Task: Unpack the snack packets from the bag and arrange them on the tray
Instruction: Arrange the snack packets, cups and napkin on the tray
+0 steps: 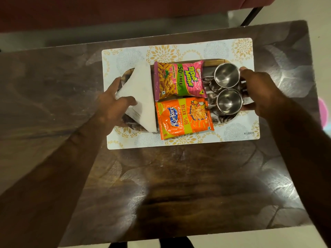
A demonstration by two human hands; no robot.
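Observation:
A pink and green snack packet [179,79] lies on the oval tray [217,61], with an orange snack packet [184,118] just in front of it, overhanging the tray's near rim. My left hand [112,102] grips the tray's left end, thumb on a stack of folded white napkins [141,93]. My right hand [259,90] grips the tray's right end beside two steel cups [227,76]. No bag is in view.
The tray rests on a white floral placemat [179,49] on a dark glossy wooden table [179,185]. The table's near edge lies at the bottom, its far edge just beyond the mat. A dark chair leg [250,16] stands at top right.

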